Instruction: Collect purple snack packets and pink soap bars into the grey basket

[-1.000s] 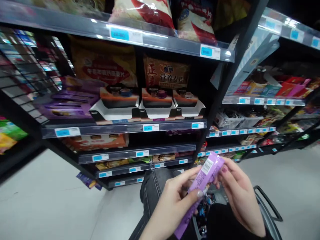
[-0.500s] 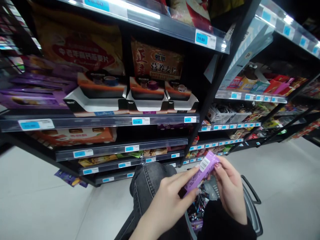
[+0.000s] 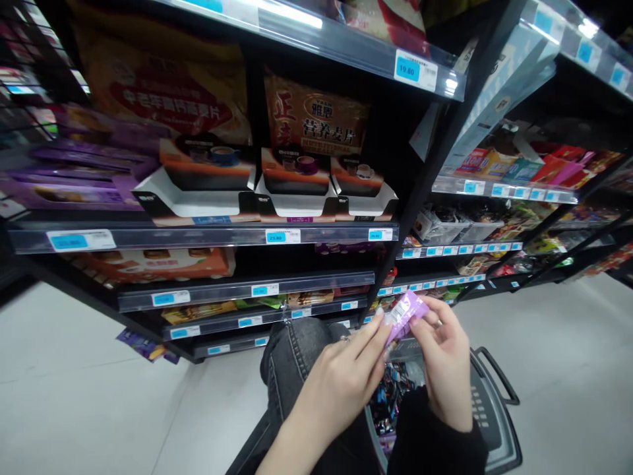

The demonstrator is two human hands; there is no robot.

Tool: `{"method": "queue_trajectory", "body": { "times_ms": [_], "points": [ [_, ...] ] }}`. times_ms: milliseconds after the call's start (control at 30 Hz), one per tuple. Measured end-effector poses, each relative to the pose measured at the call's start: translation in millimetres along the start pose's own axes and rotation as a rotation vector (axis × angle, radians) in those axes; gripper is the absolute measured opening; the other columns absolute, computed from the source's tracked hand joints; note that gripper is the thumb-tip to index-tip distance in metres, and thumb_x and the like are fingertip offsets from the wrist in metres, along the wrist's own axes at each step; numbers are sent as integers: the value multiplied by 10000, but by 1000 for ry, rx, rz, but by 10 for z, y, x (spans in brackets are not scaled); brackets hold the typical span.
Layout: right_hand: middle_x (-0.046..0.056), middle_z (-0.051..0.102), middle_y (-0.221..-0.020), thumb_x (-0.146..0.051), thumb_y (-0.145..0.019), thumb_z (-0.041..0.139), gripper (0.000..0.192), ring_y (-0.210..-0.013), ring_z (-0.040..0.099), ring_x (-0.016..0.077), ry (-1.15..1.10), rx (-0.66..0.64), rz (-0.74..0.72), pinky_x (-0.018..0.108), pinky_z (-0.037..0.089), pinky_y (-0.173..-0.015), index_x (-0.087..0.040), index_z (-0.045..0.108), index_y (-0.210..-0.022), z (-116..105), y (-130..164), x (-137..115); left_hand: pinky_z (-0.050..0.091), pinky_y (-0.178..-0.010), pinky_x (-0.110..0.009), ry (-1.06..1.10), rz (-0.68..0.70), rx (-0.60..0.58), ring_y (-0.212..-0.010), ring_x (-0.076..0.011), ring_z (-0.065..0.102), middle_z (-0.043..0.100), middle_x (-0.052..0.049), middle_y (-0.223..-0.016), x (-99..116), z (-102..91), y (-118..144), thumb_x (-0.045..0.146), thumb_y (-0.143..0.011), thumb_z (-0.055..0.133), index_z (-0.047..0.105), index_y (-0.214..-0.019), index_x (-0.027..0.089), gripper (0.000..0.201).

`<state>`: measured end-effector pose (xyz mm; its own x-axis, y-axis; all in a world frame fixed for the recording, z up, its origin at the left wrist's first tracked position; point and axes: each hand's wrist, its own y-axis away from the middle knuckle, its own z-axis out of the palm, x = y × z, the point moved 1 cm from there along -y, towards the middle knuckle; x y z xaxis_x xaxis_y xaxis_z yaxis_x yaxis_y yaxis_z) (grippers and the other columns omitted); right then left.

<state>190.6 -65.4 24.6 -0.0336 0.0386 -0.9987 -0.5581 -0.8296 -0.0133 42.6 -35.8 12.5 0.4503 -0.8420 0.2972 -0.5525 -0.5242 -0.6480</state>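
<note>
A small purple stick packet (image 3: 407, 314) with a white label patch is held between my two hands, above a grey basket. My left hand (image 3: 353, 359) grips its near end, fingers laid along it and covering much of it. The thumb and fingers of my right hand (image 3: 442, 349) pinch the far end. Below them the grey basket (image 3: 496, 412) holds many small dark, shiny packets (image 3: 393, 389), with some purple ones lower down. My right forearm hides part of the basket.
Ahead stands a black shelf rack with price tags. On its middle shelf sit three open display boxes (image 3: 291, 191), purple bags (image 3: 74, 178) and a brown cereal bag (image 3: 316, 119). My knee (image 3: 301, 349) is near the lower shelves. A purple packet (image 3: 147, 344) shows low at left.
My left hand has slid further along the packet, covering more of it. The packet and both hands have shifted slightly left, and the packet now looks shorter and creased.
</note>
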Motion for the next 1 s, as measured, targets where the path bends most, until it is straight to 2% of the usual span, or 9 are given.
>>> {"method": "queue_trajectory", "body": {
  "times_ms": [133, 267, 467, 567, 667, 767, 900, 1000],
  "points": [
    [65, 664, -960, -323, -796, 646, 435, -796, 638, 174, -50, -27, -14, 298, 519, -699, -210, 521, -1198, 35, -28, 64, 584, -696, -255, -37, -4, 35, -940, -194, 687, 655, -131, -1182, -3, -11, -12, 145, -937, 413, 563, -1200, 104, 305],
    [65, 651, -982, -318, -806, 634, 373, -828, 627, 186, -25, 13, -75, 306, 500, -710, -212, 554, -1154, 34, -69, 163, 584, -692, -259, -16, -30, 50, -920, -193, 691, 666, -109, -1167, -8, -14, -26, 148, -940, 411, 588, -1180, 123, 300],
    [39, 635, -908, -300, -811, 626, 294, -768, 623, 171, -55, 81, -175, 295, 494, -672, -212, 583, -1089, 101, -90, 217, 577, -793, -220, 321, -206, 162, -947, -148, 684, 706, -34, -1088, 10, -3, 10, 154, -894, 548, 669, -1047, 205, 201],
    [30, 647, -885, -275, -830, 601, 232, -740, 627, 162, -105, 121, -254, 282, 493, -646, -218, 588, -1054, 141, -83, 207, 564, -883, -256, 523, -379, 178, -987, -165, 674, 696, -15, -1116, 20, 22, 32, 161, -854, 608, 697, -993, 238, 182],
    [21, 650, -852, -248, -827, 599, 192, -699, 624, 142, -84, 199, -333, 256, 481, -622, -211, 606, -1016, 156, -78, 210, 598, -804, -271, 764, -647, 110, -901, -177, 699, 711, 12, -1075, 9, 69, 31, 176, -801, 662, 684, -1052, 287, 274],
    [24, 650, -833, -243, -826, 590, 170, -664, 629, 142, -72, 205, -375, 253, 485, -586, -206, 607, -991, 164, -72, 227, 595, -724, -230, 1006, -845, 18, -795, -164, 711, 746, 27, -901, -5, 105, -7, 160, -765, 672, 691, -1049, 278, 309],
    [34, 652, -823, -256, -844, 558, 147, -614, 637, 145, -4, 202, -426, 258, 513, -540, -190, 598, -970, 168, -55, 238, 555, -664, -213, 1089, -911, -84, -718, -158, 688, 740, 4, -789, -10, 92, -67, 155, -737, 673, 740, -926, 227, 212],
    [44, 676, -860, -227, -846, 559, 152, -688, 666, 148, 139, 205, -531, 244, 545, -590, -179, 626, -973, 165, -40, 209, 538, -663, -225, 962, -851, -142, -720, -150, 661, 720, -8, -819, 6, 84, -69, 162, -789, 616, 712, -968, 212, 209]
  ]
}}
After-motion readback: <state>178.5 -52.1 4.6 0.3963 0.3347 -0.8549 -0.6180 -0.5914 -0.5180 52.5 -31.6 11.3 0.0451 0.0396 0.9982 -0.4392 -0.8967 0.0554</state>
